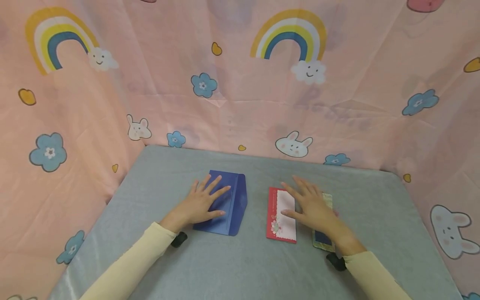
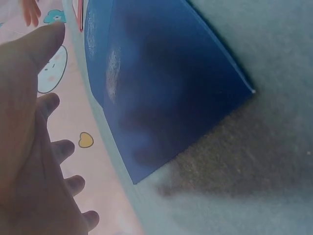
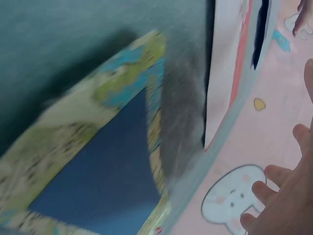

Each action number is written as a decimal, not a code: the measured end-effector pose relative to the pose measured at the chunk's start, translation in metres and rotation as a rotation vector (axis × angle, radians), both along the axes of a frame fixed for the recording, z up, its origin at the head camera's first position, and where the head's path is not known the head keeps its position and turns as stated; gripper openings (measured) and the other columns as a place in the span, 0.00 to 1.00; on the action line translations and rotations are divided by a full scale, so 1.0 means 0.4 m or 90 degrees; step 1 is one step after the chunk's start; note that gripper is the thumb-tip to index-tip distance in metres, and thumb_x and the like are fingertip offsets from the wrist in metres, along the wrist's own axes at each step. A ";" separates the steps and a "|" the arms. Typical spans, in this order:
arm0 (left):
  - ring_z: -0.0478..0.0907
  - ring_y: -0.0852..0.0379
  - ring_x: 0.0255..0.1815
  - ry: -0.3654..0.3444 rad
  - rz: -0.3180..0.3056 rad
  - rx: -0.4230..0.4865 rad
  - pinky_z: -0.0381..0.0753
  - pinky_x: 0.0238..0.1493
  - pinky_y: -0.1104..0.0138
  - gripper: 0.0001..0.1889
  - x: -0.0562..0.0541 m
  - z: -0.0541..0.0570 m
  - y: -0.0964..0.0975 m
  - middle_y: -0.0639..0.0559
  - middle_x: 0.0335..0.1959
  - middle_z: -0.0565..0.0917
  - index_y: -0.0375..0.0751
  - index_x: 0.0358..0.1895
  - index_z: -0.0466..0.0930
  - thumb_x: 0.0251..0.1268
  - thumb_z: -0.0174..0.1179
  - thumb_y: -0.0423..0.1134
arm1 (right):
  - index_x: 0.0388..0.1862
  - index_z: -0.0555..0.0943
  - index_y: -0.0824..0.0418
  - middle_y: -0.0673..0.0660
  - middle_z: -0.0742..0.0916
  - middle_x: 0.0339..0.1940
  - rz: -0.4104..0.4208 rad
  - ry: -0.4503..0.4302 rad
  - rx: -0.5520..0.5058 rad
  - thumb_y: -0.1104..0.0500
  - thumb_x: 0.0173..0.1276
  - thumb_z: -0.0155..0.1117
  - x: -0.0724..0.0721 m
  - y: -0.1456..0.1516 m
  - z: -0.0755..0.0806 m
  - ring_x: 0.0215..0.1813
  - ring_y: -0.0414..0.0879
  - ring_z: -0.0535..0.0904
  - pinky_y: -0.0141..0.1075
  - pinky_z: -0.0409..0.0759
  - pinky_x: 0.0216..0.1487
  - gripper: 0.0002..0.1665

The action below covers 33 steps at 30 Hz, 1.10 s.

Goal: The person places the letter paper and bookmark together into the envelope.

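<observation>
Soft light fills the head view. Left wrist view: blurred shadow darkens the rectangular, grey cloth-covered desk (image 2: 234, 156) toward four o'clock.

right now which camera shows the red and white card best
The head view: the red and white card shows nearly whole there. The right wrist view cuts it off at the top; the left wrist view catches only a sliver.

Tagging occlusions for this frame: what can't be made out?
Head: middle of the patterned card, hidden by the right hand.
Head: part of the blue envelope, behind the left hand.
Head: lettering on the red-and-white card, too small.
Right wrist: patterned card, blurred, cut off by left and bottom edges.
Left wrist: blue envelope, cut off by top edge.
</observation>
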<state>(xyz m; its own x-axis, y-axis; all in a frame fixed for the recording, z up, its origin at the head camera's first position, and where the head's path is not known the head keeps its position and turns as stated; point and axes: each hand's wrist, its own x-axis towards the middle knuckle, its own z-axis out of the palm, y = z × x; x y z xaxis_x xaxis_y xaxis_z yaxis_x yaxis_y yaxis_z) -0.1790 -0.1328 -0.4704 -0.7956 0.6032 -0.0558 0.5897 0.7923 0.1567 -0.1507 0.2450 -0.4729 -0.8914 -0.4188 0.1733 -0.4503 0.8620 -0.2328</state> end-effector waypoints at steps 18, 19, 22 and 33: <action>0.49 0.31 0.80 -0.013 0.045 0.016 0.54 0.70 0.30 0.41 -0.013 -0.021 0.031 0.42 0.81 0.53 0.61 0.78 0.55 0.64 0.58 0.64 | 0.78 0.61 0.46 0.65 0.66 0.77 -0.013 -0.052 -0.032 0.36 0.62 0.66 -0.045 -0.127 -0.003 0.77 0.65 0.60 0.67 0.52 0.74 0.48; 0.50 0.31 0.80 -0.011 0.048 0.014 0.55 0.69 0.30 0.41 -0.013 -0.022 0.033 0.42 0.81 0.54 0.61 0.78 0.55 0.64 0.58 0.64 | 0.78 0.61 0.46 0.65 0.67 0.77 -0.015 -0.058 -0.031 0.36 0.63 0.66 -0.047 -0.135 -0.003 0.77 0.65 0.60 0.67 0.52 0.74 0.48; 0.53 0.30 0.79 0.000 0.056 0.014 0.58 0.68 0.30 0.40 -0.013 -0.027 0.040 0.41 0.80 0.56 0.61 0.77 0.58 0.64 0.58 0.64 | 0.78 0.61 0.46 0.65 0.68 0.76 -0.020 -0.075 -0.034 0.36 0.63 0.65 -0.047 -0.156 -0.003 0.77 0.66 0.61 0.67 0.53 0.74 0.47; 0.57 0.28 0.76 0.004 0.106 0.003 0.65 0.64 0.32 0.37 -0.010 -0.034 0.066 0.41 0.79 0.60 0.61 0.76 0.61 0.64 0.58 0.64 | 0.76 0.65 0.52 0.68 0.73 0.72 -0.010 -0.109 -0.120 0.40 0.66 0.65 -0.055 -0.226 -0.010 0.74 0.67 0.66 0.67 0.57 0.73 0.44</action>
